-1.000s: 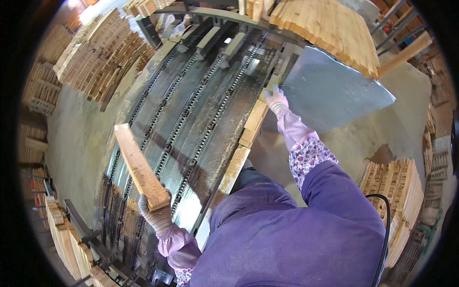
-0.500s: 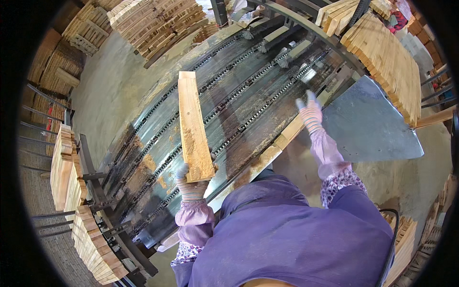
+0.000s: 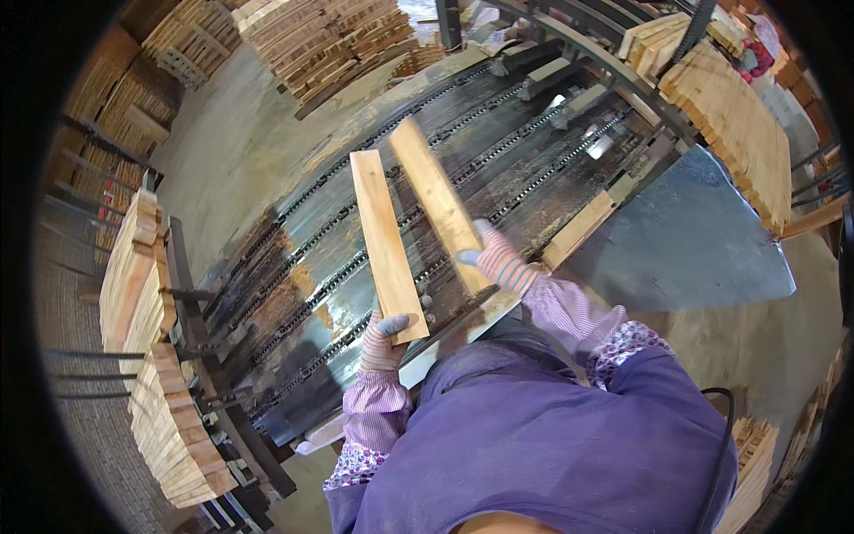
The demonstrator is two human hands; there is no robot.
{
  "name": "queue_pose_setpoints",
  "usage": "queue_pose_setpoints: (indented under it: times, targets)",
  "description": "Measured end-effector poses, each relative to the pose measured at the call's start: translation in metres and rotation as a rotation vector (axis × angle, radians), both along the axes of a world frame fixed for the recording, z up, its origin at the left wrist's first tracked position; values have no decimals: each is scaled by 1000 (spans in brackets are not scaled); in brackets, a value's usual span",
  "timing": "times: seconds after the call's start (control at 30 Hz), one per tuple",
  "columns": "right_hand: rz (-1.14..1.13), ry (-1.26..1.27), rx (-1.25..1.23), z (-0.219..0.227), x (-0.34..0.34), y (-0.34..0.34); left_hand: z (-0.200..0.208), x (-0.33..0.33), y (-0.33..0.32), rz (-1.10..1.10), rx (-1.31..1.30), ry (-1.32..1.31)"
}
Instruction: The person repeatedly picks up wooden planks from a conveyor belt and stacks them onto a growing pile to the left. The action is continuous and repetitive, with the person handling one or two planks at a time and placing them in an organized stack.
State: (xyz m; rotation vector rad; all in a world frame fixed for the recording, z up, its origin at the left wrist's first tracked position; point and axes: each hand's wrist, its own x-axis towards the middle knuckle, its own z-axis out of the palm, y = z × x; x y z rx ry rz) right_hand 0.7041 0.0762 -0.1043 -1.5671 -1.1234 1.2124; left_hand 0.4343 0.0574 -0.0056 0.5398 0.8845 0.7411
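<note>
My left hand (image 3: 382,342), in a striped glove with grey fingertips, grips the near end of a pale wooden board (image 3: 384,240), its thumb lying over the top face. To the right of it, a second wooden board (image 3: 434,194) slants away, slightly blurred. My right hand (image 3: 500,261), gloved alike, is closed around that board near its lower end. Both boards are held above a dark metal chain conveyor (image 3: 342,233), side by side with a narrow gap between them.
A short wood block (image 3: 578,230) lies along the conveyor's near edge, beside a grey metal sheet (image 3: 685,236). Boards are stacked at the right (image 3: 734,125) and left (image 3: 133,280). A tall wood pile (image 3: 325,49) stands on the floor beyond. Sawdust streaks the conveyor.
My right hand has come in from the right and taken hold of a board. Two boards now show apart, where one sawdust-covered piece was in my left hand. The view has shifted slightly.
</note>
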Motion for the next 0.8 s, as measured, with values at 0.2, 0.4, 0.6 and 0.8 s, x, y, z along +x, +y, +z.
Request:
queue_pose_setpoints:
  times: [0.2,0.4,0.6,0.8]
  targets:
    - [123,-490,-301,22,8,-6,-15,-58,-16,89,-110,-184]
    - [67,85,-138,-9,-35,-35,-17,-100,-20,73,-230,-90]
    - [68,316,-139,8,-68,-46,5,-111,-29,-179,-42,108]
    - [218,323,-108,56,-65,-20,12,-118,-51,20,-27,37]
